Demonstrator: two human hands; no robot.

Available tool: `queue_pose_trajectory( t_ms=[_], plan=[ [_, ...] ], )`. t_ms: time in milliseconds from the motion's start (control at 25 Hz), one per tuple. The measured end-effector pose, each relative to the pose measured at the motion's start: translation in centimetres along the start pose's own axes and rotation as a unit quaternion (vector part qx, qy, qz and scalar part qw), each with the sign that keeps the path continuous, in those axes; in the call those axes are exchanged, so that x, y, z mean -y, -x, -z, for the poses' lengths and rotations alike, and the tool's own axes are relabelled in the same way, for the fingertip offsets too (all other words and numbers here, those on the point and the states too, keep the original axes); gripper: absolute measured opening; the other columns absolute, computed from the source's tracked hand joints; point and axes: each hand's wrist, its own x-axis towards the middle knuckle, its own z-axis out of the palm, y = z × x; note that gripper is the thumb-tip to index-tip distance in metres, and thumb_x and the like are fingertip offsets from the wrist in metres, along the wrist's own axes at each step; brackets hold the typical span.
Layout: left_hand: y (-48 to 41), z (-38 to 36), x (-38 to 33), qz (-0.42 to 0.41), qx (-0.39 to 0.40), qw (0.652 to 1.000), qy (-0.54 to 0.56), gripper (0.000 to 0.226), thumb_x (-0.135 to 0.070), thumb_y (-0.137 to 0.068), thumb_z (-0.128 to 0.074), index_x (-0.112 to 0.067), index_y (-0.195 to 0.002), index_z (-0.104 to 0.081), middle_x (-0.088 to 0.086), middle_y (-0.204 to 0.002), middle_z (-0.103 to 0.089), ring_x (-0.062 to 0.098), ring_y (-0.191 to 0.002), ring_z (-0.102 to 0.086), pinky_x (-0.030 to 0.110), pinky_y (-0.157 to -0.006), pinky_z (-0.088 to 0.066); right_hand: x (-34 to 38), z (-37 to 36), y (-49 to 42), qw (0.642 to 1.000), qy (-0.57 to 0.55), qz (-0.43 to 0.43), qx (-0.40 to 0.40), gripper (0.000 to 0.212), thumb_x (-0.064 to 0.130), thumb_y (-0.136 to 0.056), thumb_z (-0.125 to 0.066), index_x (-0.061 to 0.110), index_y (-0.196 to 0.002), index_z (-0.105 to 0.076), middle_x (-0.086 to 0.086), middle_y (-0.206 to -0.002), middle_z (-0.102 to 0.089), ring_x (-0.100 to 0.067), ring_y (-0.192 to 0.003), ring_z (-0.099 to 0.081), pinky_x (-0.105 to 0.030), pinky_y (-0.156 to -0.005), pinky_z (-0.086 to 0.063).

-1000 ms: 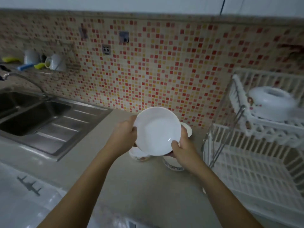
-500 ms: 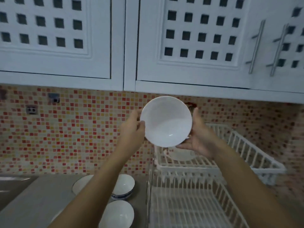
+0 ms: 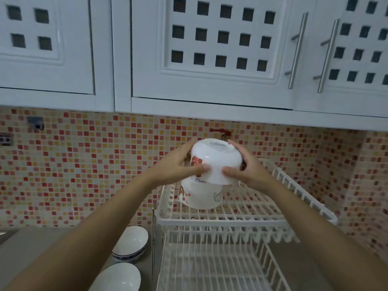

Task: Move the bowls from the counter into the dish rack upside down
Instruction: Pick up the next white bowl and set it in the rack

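Two hands lowered an inverted bowl over another bowl in the rack's upper tier.

Head view: at frame centre, the left hand point(image 3: 178, 164) and right hand point(image 3: 247, 171) each clasped a side of a white bowl point(image 3: 216, 162), base up, rim down, red pattern at its left. It sat directly above, seemingly touching, a second upturned bowl point(image 3: 201, 196) on the white dish rack point(image 3: 304, 198). Two more bowls point(image 3: 132, 240) waited upright at lower left on the counter point(image 3: 52, 236).
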Motion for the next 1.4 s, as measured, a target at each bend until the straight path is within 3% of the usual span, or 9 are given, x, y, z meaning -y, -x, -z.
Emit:
queue_pose_trajectory(
  t_ms=[120, 280, 360, 520, 680, 800, 1000, 1160, 1400],
  plan=[
    [-1.3, -1.0, 1.3, -0.006, 0.03, 0.994, -0.108, 0.109, -0.07, -0.068, -0.064, -0.034, -0.151, -0.003, -0.012, -0.16, -0.009, 0.018, -0.145, -0.02, 0.047, -0.116, -0.027, -2.1, 0.2, -1.3, 0.986, 0.152, 0.052, 0.045, 0.111, 0.06, -0.062, -0.075, 0.03, -0.149, -0.013, 0.015, -0.153, -0.017, -0.01, -0.138, -0.024, -0.034, -0.111, -0.031],
    [-2.7, -1.9, 2.9, 0.048, 0.044, 0.989, -0.13, 0.113, -0.065, -0.067, -0.07, -0.03, -0.151, -0.003, -0.004, -0.161, -0.008, 0.025, -0.145, -0.019, 0.05, -0.115, -0.029, -3.9, -0.6, -2.8, 0.959, 0.256, 0.03, 0.121, 0.112, 0.065, -0.071, -0.064, 0.028, -0.151, 0.005, 0.01, -0.161, 0.008, -0.012, -0.147, -0.002, -0.041, -0.119, -0.016],
    [-3.1, -2.3, 3.2, 0.081, 0.065, 0.986, -0.129, 0.107, -0.051, -0.071, -0.075, -0.023, -0.151, -0.009, 0.001, -0.158, -0.017, 0.025, -0.138, -0.033, 0.04, -0.108, -0.04, -4.7, -0.9, -3.3, 0.951, 0.27, 0.013, 0.153, 0.108, 0.06, -0.076, -0.064, 0.027, -0.151, 0.005, 0.007, -0.161, 0.005, -0.014, -0.147, -0.005, -0.043, -0.119, -0.018],
    [-3.8, -2.5, 4.0, 0.107, 0.096, 0.978, -0.151, 0.107, -0.057, -0.065, -0.076, -0.021, -0.149, -0.019, 0.005, -0.152, -0.035, 0.027, -0.129, -0.046, 0.044, -0.107, -0.042, -6.0, -1.8, -4.0, 0.946, 0.267, -0.003, 0.186, 0.107, 0.06, -0.076, -0.065, 0.025, -0.151, 0.002, 0.006, -0.161, -0.001, -0.016, -0.146, -0.012, -0.044, -0.118, -0.023],
    [-4.5, -2.6, 4.0, 0.13, 0.121, 0.974, -0.14, 0.09, -0.046, -0.069, -0.079, -0.02, -0.142, -0.034, 0.0, -0.141, -0.048, 0.022, -0.121, -0.052, 0.031, -0.099, -0.043, -6.6, -2.2, -4.7, 0.937, 0.281, -0.033, 0.203, 0.106, 0.064, -0.073, -0.065, 0.028, -0.151, -0.003, 0.004, -0.16, -0.007, -0.019, -0.144, -0.02, -0.043, -0.115, -0.029],
    [-5.1, -2.6, 4.1, 0.146, 0.149, 0.967, -0.146, 0.082, -0.043, -0.072, -0.078, -0.02, -0.139, -0.038, 0.0, -0.14, -0.05, 0.021, -0.122, -0.05, 0.027, -0.096, -0.04, -6.8, -2.5, -4.9, 0.932, 0.284, -0.041, 0.221, 0.102, 0.058, -0.075, -0.067, 0.026, -0.15, -0.006, 0.002, -0.159, -0.013, -0.019, -0.142, -0.025, -0.041, -0.114, -0.031],
    [-5.0, -2.0, 3.6, 0.144, 0.165, 0.958, -0.184, 0.097, -0.046, -0.074, -0.075, -0.015, -0.149, -0.02, 0.004, -0.155, -0.032, 0.025, -0.136, -0.039, 0.034, -0.108, -0.035, -5.8, -1.7, -4.6, 0.917, 0.335, -0.063, 0.21, 0.107, 0.068, -0.076, -0.055, 0.02, -0.152, 0.002, 0.001, -0.162, 0.005, -0.018, -0.149, -0.004, -0.041, -0.121, -0.014],
    [-3.3, 1.3, 2.5, 0.094, 0.058, 0.971, -0.212, 0.079, -0.044, -0.092, -0.053, -0.019, -0.152, -0.009, 0.004, -0.161, -0.016, 0.025, -0.144, -0.029, 0.041, -0.116, -0.027, -0.6, -2.3, -3.9, 0.958, 0.275, -0.02, 0.084, 0.092, 0.071, -0.08, -0.021, 0.018, -0.153, 0.0, 0.0, -0.162, 0.004, -0.016, -0.149, -0.002, -0.039, -0.119, -0.007],
    [4.8, 6.9, 5.7, 0.146, -0.157, 0.971, -0.108, 0.054, -0.034, -0.102, -0.029, -0.015, -0.152, -0.018, 0.006, -0.158, -0.026, 0.022, -0.142, -0.032, 0.029, -0.109, -0.025, 8.6, -13.1, -3.5, 0.997, 0.05, 0.059, -0.01, 0.064, 0.049, -0.099, -0.026, 0.017, -0.152, -0.009, 0.001, -0.162, -0.009, -0.013, -0.148, -0.009, -0.034, -0.12, -0.01]
  ],
)
